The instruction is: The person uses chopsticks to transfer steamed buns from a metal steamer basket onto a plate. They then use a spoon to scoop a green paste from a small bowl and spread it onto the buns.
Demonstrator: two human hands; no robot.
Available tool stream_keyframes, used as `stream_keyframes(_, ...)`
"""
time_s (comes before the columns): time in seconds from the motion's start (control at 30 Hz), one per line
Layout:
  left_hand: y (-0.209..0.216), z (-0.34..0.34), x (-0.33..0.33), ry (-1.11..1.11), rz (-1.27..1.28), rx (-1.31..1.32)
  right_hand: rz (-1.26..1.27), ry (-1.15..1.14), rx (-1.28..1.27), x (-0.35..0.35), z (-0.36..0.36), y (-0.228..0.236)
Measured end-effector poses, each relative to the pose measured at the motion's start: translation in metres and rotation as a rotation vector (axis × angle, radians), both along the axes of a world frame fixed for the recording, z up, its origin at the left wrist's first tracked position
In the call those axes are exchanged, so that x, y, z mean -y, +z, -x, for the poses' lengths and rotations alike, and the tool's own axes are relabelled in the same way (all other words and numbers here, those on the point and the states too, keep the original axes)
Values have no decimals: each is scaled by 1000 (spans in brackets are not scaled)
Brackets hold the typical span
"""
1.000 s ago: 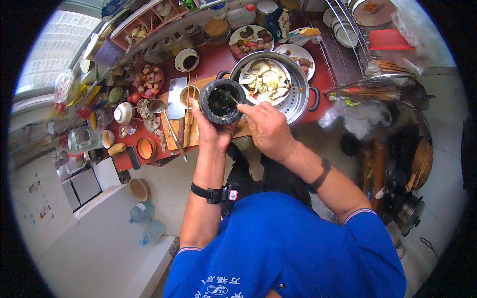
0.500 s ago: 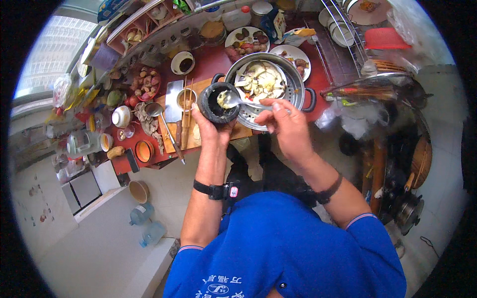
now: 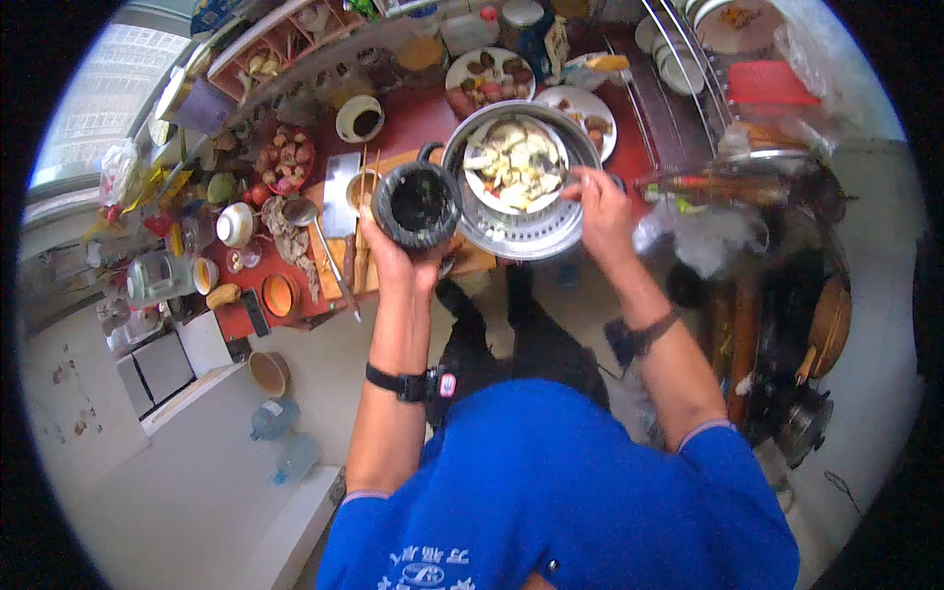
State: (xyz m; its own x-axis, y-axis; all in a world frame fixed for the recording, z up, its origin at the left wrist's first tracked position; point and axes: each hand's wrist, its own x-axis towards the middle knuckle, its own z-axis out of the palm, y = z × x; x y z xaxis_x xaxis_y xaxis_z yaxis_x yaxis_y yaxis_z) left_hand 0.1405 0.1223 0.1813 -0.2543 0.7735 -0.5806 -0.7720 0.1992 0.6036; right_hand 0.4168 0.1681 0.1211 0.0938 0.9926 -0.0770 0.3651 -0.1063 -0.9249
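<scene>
My left hand [image 3: 395,264] grips a dark stone mortar [image 3: 417,205] from below, tilted so that its hollow inside shows, with a little residue in it. To its right sits a metal steamer pot [image 3: 526,234] with black handles. Inside it stands a white plate [image 3: 476,185] of pale sliced food [image 3: 516,157], likely eggplant, with a pale mash on top. My right hand [image 3: 604,214] is closed around the handle of a metal spoon [image 3: 560,177] at the plate's right side. The spoon's bowl is hard to make out against the food.
Left of the mortar, a cleaver [image 3: 340,187] and a ladle [image 3: 303,213] lie by a wooden cutting board [image 3: 398,162]. Behind the pot are a plate of small root vegetables [image 3: 489,87] and another white plate [image 3: 607,123]. A wire dish rack [image 3: 644,118] stands at the right.
My right hand has carried the spoon from the mortar's mouth rightward over the plate, and the mash on the spoon no longer shows. The mortar has shifted slightly left and down.
</scene>
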Motion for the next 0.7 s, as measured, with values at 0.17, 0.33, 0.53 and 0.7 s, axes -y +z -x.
stream_keyframes(0.17, 3, 7, 4, 4, -51, 117, -70, 45, -171, -3, -1, 58)
stream_keyframes(0.33, 7, 15, 11, -65, -173, 127, -58, 147, -329, 38, 11, 153)
stream_keyframes(0.53, 14, 20, 13, -88, -222, 93, -499, 641, 19, 46, 46, 172)
stream_keyframes(0.7, 9, 21, 18, -122, -221, -8, -584, 749, 260, 42, 80, 154)
